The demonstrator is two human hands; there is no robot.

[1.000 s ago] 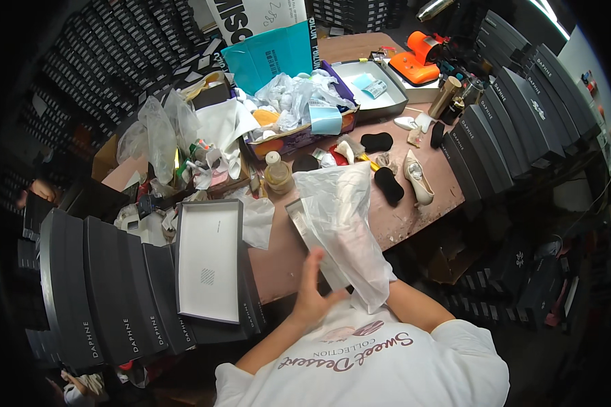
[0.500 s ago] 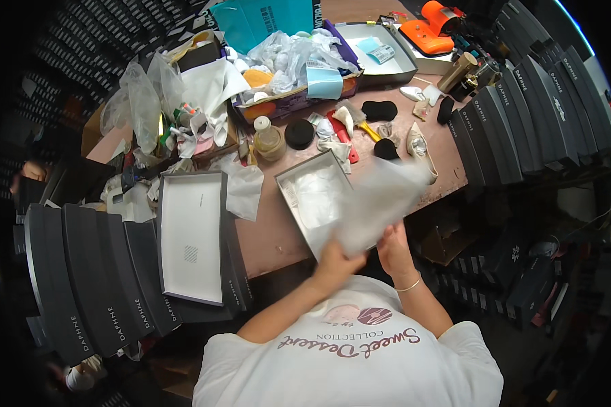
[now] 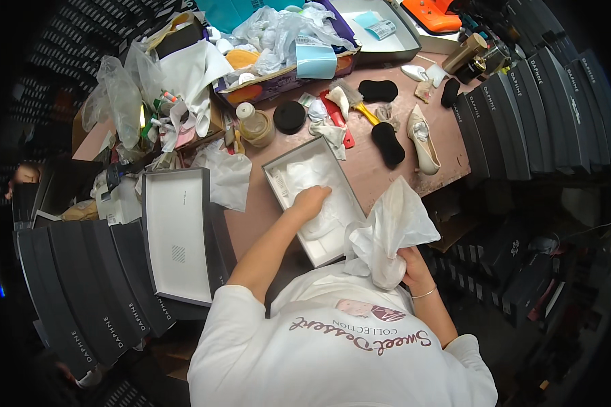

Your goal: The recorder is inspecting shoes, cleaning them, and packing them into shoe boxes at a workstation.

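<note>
Open shoe box lined with white tissue sits at the near table edge. Left hand is inside it, fingers loosely together, pressing flat on the tissue. Right hand is off the table to the right of the box, fist closed on a crumpled wad of white paper. Left of the left hand: upturned box lid. Beyond the right hand: cream heeled shoe and black insole on the table

An open white cardboard shoe box lies on the table middle, its grey-edged lid to the left. Dark closed boxes stand stacked at right.
</note>
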